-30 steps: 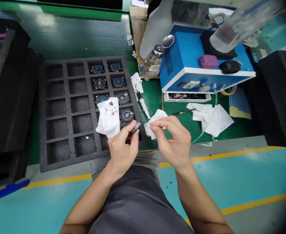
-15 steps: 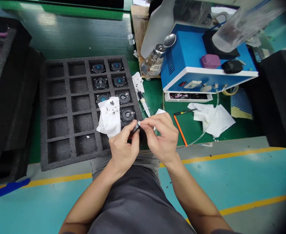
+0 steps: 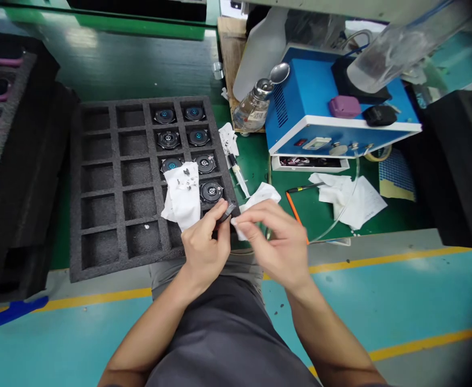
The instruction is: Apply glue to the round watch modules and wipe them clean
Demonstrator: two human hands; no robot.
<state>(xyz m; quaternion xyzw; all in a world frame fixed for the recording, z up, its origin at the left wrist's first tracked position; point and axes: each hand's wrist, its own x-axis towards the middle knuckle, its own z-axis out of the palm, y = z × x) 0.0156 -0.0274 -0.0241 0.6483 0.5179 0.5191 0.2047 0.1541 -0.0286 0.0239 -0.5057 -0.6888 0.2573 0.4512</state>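
My left hand (image 3: 204,241) pinches a small dark object (image 3: 226,213) between thumb and fingers, just above the lower right corner of a grey foam tray (image 3: 74,188). My right hand (image 3: 276,239) sits a little to the right, its fingers closed on a white wipe (image 3: 260,198). Several round dark parts with blue centres lie in the tray's upper right compartments, the nearest one (image 3: 211,191) close to my left hand. A second, stained wipe (image 3: 182,196) lies over the tray and hides part of one compartment.
A blue bench unit (image 3: 312,107) stands behind the tray, with a glass bottle (image 3: 254,110) beside it. A syringe (image 3: 238,174), a screwdriver (image 3: 304,187), an orange stick (image 3: 296,212) and crumpled wipes (image 3: 348,199) lie on the green mat (image 3: 255,150). Black foam stacks (image 3: 18,177) stand at left.
My right hand has moved back to the right, away from the small dark object, and the white wipe shows again under its fingers. My left hand has barely moved.
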